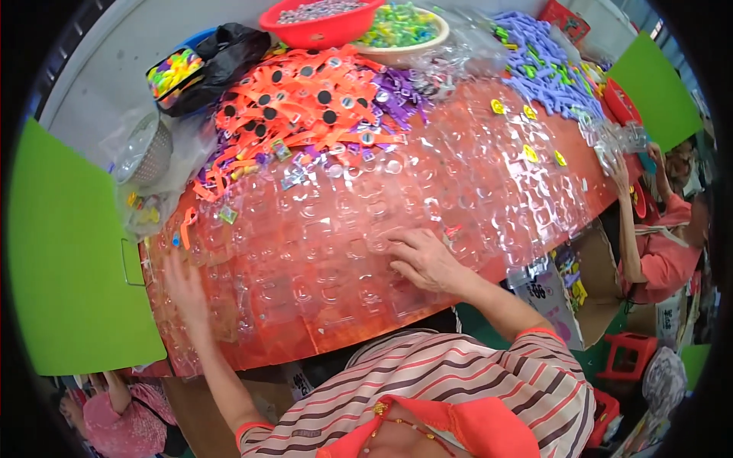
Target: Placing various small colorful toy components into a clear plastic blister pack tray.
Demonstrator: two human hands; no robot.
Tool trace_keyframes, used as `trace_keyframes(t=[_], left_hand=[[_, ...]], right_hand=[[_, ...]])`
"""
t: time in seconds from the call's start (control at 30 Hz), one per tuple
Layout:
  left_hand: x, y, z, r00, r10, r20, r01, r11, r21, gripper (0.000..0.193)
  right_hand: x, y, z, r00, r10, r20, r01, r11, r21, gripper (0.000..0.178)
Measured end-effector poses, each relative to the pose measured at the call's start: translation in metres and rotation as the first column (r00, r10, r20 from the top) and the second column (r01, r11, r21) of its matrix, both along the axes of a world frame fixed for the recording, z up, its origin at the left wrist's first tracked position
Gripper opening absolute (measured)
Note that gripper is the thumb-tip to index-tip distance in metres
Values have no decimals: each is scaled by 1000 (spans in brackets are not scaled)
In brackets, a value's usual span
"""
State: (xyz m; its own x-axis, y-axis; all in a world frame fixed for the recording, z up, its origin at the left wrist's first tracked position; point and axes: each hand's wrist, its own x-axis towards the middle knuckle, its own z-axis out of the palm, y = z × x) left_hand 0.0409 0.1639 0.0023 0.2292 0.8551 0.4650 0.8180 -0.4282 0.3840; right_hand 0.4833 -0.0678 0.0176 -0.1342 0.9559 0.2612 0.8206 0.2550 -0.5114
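Observation:
Clear plastic blister trays point(366, 229) cover the red table point(473, 275) in overlapping rows. My right hand point(421, 258) lies flat on the trays near the front edge, fingers spread and pressing on one. At the table's left end my left hand point(185, 288) rests open on the trays, slightly blurred. Neither hand holds anything. Behind the trays lies a heap of orange toy pieces with black discs point(305, 99), mixed with purple pieces point(397, 91) and small packets.
At the back stand a red basin point(321, 30), a beige bowl of green and yellow bits point(405, 34), a pile of lilac parts point(542, 69) and a black bag point(206, 61). Green boards flank the table. Another person point(664, 244) works at the right; a cardboard box point(573, 290) sits below.

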Motion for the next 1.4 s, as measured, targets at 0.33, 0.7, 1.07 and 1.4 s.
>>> trace_keyframes(t=[0.33,0.7,1.07,1.4], left_hand=[[222,-170,-3,828,-551,-107,502,812,-298,66],[230,-154,17,827,-552,109,560,789,-255,56],[255,-130,244,214,-306,928,965,215,-151,50],[342,-171,261,-628,206,750,736,471,487,17]], right_hand=[[1,-24,-8,984,137,112,-126,987,-103,49],[120,150,35,925,-199,-324,173,979,-107,23],[170,364,92,322,-276,-906,182,957,-226,68],[191,411,98,473,-248,-845,125,969,-215,86]])
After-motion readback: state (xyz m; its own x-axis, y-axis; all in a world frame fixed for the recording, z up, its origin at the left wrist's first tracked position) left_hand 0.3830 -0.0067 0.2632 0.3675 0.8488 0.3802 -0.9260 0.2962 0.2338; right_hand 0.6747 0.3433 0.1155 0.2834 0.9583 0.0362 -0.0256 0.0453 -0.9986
